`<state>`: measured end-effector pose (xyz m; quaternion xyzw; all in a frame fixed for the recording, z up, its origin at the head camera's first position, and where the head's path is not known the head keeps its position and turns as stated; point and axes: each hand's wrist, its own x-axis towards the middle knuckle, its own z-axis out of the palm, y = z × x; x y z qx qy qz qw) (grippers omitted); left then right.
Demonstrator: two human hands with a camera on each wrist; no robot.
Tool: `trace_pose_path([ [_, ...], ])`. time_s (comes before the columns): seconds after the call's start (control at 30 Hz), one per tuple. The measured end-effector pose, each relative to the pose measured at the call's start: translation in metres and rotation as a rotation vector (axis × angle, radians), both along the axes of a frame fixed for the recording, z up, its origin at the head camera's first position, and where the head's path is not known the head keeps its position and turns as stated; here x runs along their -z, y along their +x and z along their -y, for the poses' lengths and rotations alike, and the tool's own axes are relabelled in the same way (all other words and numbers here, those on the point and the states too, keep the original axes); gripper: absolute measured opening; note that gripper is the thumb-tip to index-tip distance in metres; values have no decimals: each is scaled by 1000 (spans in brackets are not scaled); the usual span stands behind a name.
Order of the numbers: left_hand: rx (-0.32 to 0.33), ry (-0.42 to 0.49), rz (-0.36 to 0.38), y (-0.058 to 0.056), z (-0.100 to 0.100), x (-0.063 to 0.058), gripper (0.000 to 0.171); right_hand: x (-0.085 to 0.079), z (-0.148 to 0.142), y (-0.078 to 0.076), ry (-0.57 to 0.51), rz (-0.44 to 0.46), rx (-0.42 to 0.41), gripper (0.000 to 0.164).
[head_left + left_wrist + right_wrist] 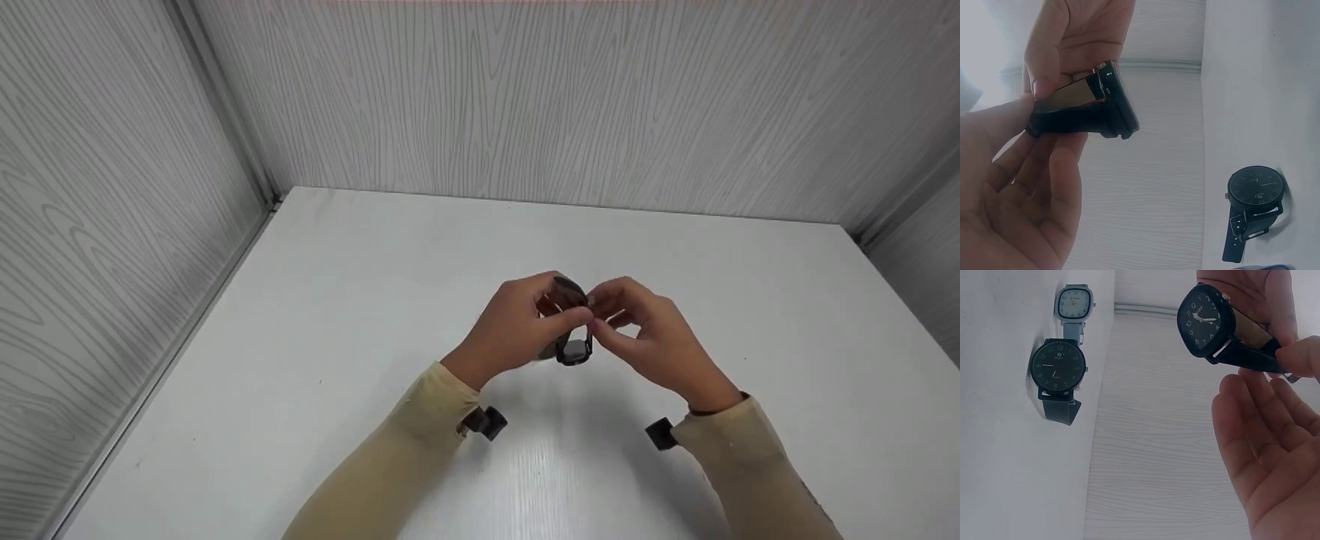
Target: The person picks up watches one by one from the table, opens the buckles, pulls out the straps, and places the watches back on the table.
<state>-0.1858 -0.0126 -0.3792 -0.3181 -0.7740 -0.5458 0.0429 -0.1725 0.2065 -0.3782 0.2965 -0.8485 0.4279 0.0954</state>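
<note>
Close over the white table, both hands pinch a black-strapped wristwatch [1204, 323], their fingertips meeting at its strap. My left hand [517, 322] grips it between thumb and fingers. From the other side, my right hand [649, 334] pinches the strap end, as the right wrist view shows. The watch's dark, rounded-square dial has pale numerals, and its strap is bent back into a narrow loop. In the head view the fingers cover part of the strap. A black round watch [1058, 368] and a pale square watch [1074, 304] lie on the table nearby.
The white table [360, 300] meets a wood-grain back panel [480, 105], with a similar panel [97, 210] along the left. Small black devices [491, 424] stick out at both wrists, at the cuffs of the beige sleeves.
</note>
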Motion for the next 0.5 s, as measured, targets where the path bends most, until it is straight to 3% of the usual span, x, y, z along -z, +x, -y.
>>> trace_pose_path([
  [0.5, -32, -68, 35, 0, -1, 1, 20, 1, 1, 1, 14, -18, 25, 12],
])
